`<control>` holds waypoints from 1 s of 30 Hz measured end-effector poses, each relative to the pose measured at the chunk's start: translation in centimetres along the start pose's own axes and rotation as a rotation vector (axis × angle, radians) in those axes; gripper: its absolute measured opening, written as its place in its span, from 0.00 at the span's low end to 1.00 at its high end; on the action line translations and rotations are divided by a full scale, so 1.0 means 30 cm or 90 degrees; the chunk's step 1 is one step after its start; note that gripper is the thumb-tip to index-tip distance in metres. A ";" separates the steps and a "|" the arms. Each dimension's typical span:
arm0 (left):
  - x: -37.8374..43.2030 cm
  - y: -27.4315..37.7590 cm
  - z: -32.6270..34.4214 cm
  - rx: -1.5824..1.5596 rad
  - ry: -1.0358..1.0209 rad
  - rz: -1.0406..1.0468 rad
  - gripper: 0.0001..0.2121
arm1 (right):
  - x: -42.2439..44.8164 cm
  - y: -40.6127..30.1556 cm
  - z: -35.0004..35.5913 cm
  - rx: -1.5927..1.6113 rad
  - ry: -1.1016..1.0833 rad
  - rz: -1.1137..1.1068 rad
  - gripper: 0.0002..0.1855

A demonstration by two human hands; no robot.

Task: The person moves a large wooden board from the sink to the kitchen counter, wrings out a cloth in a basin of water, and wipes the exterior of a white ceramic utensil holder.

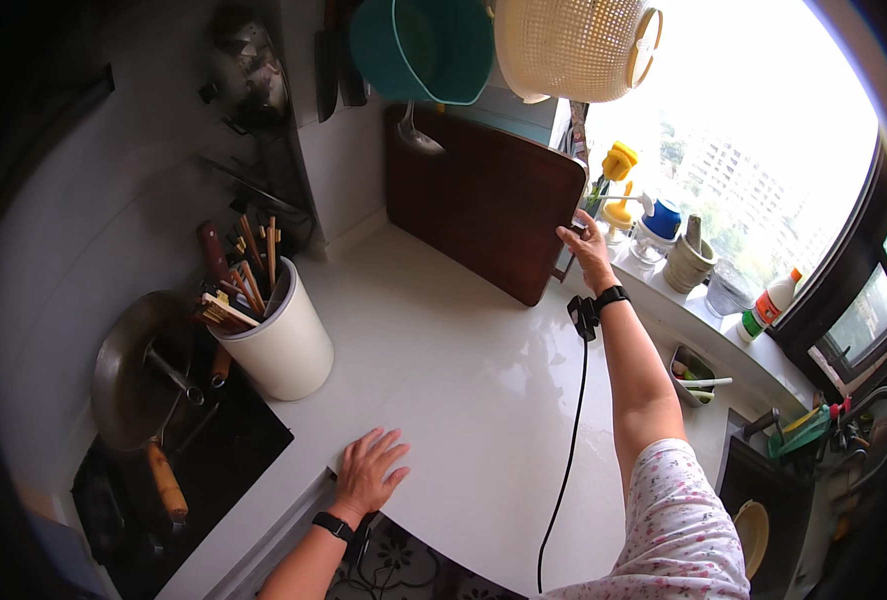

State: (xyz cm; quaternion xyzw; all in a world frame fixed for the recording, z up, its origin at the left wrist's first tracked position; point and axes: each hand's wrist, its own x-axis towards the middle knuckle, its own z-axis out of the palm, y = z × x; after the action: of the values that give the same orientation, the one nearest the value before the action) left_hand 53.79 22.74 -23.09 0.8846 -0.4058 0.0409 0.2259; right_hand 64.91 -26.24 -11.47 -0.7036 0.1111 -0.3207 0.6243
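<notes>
A dark brown cutting board [481,195] leans against the back wall, its lower edge on the white countertop [443,375]. My right hand [589,251] grips the board's right edge near a handle, thumb towards me; the other fingers are partly hidden. Flat on the counter near its front edge rests my left hand [372,469], fingers spread and holding nothing. Both wrists wear black bands; a black cable [577,420] runs down from the device at the right one.
Left stand a white utensil holder [286,360] with chopsticks and a wok [132,367] on the black cooktop [218,480]. A teal bucket [443,52] and cream basket [563,45] hang above. Jars, a stone mortar [689,266] and a bottle [770,304] line the windowsill. The sink [751,457] lies right.
</notes>
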 end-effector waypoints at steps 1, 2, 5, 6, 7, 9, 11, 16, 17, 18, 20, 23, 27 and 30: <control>0.010 0.001 0.001 -0.002 0.001 0.001 0.16 | 0.004 0.004 -0.009 -0.032 0.014 -0.011 0.41; 0.009 0.004 0.006 -0.006 -0.004 -0.003 0.16 | 0.017 0.027 -0.045 -0.059 0.034 0.020 0.49; 0.006 0.003 0.005 -0.019 -0.003 0.002 0.17 | -0.087 0.013 -0.033 -0.079 0.152 -0.005 0.51; 0.011 0.008 0.006 -0.019 0.000 0.008 0.17 | -0.120 0.031 -0.057 -0.131 0.181 -0.015 0.50; 0.014 0.015 0.003 -0.016 0.001 0.014 0.17 | -0.154 0.052 -0.060 -0.152 0.192 -0.049 0.48; 0.003 -0.029 -0.003 -0.063 0.007 0.023 0.17 | -0.258 0.065 -0.053 -0.191 0.184 -0.036 0.44; 0.012 -0.098 -0.010 -0.166 0.029 0.029 0.17 | -0.390 0.015 -0.034 -0.194 0.134 -0.026 0.41; 0.218 -0.146 -0.365 0.103 0.317 0.018 0.18 | -0.748 -0.123 -0.157 -0.221 -0.019 -0.029 0.29; 0.268 -0.141 -0.410 0.192 0.346 0.017 0.18 | -0.812 -0.147 -0.191 -0.219 -0.024 -0.012 0.28; 0.315 -0.132 -0.437 0.231 0.332 -0.013 0.18 | -0.873 -0.167 -0.226 -0.220 -0.027 0.012 0.28; 0.382 -0.140 -0.454 0.300 0.308 -0.064 0.19 | -0.976 -0.210 -0.273 -0.217 -0.041 0.023 0.26; 0.449 -0.104 -0.460 0.332 0.375 -0.059 0.14 | -1.127 -0.296 -0.350 -0.235 -0.016 0.037 0.23; 0.488 -0.164 -0.445 0.452 0.271 -0.242 0.18 | -1.320 -0.380 -0.473 -0.302 0.047 0.091 0.20; 0.502 -0.252 -0.471 0.477 0.179 -0.280 0.13 | -1.468 -0.428 -0.536 -0.303 0.086 0.156 0.19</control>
State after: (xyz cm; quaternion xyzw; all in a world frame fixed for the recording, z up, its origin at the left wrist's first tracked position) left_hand 70.99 22.62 -9.37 0.9563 -0.1313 0.2556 -0.0532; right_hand 18.39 -12.20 -12.79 -0.7889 0.3091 -0.2534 0.4667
